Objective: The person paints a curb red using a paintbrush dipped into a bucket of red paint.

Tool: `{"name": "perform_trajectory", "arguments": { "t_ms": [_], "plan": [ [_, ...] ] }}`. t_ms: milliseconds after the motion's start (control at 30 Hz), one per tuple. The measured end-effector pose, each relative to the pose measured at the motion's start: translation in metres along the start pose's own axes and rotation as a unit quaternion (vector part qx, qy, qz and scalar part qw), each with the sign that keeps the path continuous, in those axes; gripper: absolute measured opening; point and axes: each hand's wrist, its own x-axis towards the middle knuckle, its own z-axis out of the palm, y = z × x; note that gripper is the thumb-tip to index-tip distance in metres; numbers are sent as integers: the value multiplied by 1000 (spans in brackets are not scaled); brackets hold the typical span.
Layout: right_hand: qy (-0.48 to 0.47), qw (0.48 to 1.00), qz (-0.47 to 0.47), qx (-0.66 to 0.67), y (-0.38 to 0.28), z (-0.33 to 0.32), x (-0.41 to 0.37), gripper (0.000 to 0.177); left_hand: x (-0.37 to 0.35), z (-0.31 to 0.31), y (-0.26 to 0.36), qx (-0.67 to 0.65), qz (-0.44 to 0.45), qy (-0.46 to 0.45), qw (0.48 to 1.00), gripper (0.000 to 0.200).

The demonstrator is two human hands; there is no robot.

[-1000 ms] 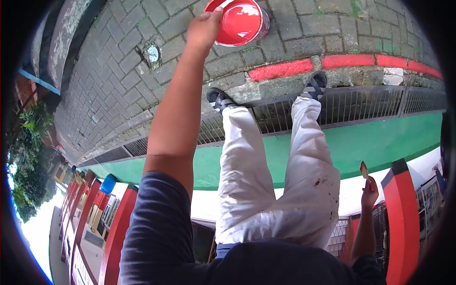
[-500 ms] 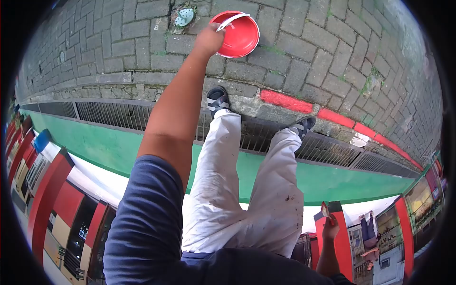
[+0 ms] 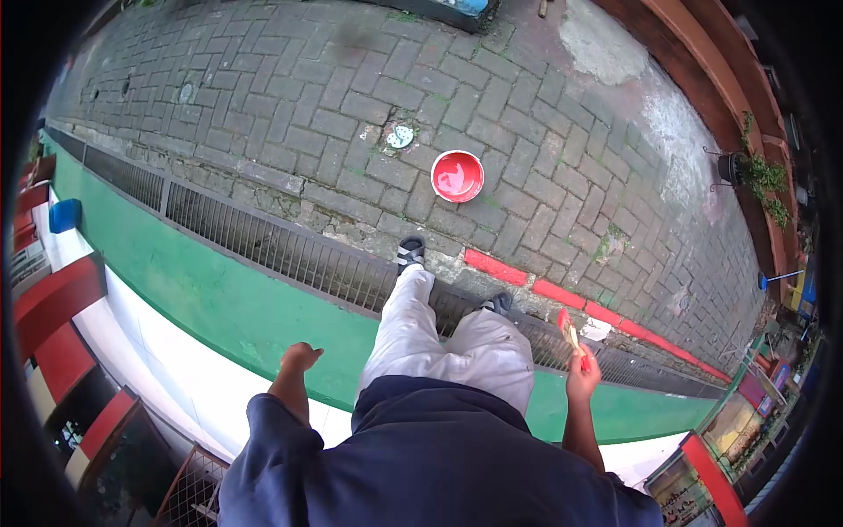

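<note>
A bucket (image 3: 472, 188) with a white rim and red paint inside stands on the paving ahead of my feet. My left hand (image 3: 301, 356) hangs to my left, away from the bucket; it holds nothing that shows, its thumb apart from loosely bent fingers. On the other side, my right hand (image 3: 583, 376) is closed around the handle of a paintbrush (image 3: 569, 330). The bristles are red and point away from me, and red marks show on my fingers. Red-painted kerb blocks (image 3: 559, 294) lie beyond the brush.
A metal drain grate (image 3: 263, 241) runs beneath my legs, alongside a green strip (image 3: 211, 303). A pale spotted piece (image 3: 399, 136) lies on the paving left of the bucket. A potted plant (image 3: 762, 180) hangs by the wall at right.
My left hand has let go of the bucket's handle and drawn back to my side. The bucket stays on the paving. The brush in my right hand has come forward, and the view has shifted.
</note>
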Motion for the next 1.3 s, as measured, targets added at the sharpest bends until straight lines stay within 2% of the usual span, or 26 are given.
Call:
{"name": "perform_trajectory", "arguments": {
  "t_ms": [67,133,167,200,267,300,367,433,500,667,767,800,933,1033,1067,1133,1167,1267,1300],
  "plan": [
    [-24,998,-48,38,-32,14,8,28,-14,44,-56,16,-14,13,1000,55],
    [-55,993,-30,98,-75,23,12,28,-1,87,-101,10,-10,54,998,54],
    [-79,986,-13,147,-91,24,11,28,20,114,-123,21,70,123,990,50],
    [-104,975,1,197,-105,23,14,28,-5,116,-108,-104,56,155,981,45],
    [-155,937,22,313,-129,16,20,27,-99,95,-54,-355,59,228,905,37],
    [-179,907,31,380,-135,10,18,27,-67,122,-57,-418,97,276,860,37],
    [-211,839,58,499,-146,-2,15,28,-81,139,-28,-422,105,245,867,36],
    [-234,780,87,574,-149,-23,4,30,-82,159,-9,-353,162,194,901,38],
    [-250,746,109,608,-144,-48,-10,28,-85,177,8,-262,195,188,926,40],
    [-288,668,118,677,-126,-89,-37,23,-99,232,7,-410,219,226,856,43],
    [-293,665,100,680,-126,-92,-47,18,-96,284,-22,-417,179,282,845,42],
    [-297,668,95,675,-128,-91,-51,18,-106,299,-27,-433,154,271,846,42],
    [-291,715,88,629,-141,-84,-64,14,-119,389,-68,-509,85,251,819,38],
    [-256,754,89,598,-150,-82,-81,21,-87,450,-86,-459,67,275,842,37],
    [-237,763,90,595,-152,-80,-91,23,-82,463,-91,-471,27,281,836,39],
    [-215,773,73,592,-149,-78,-112,28,-152,455,-80,-496,-51,291,816,45],
    [-205,784,62,582,-145,-75,-123,31,-120,471,-91,-496,-55,300,813,52],
    [-166,808,61,562,-133,-59,-158,35,-97,468,-116,-563,-29,283,776,52],
    [-145,814,71,557,-129,-47,-171,39,-92,467,-129,-597,-12,287,749,53]
  ]
}}
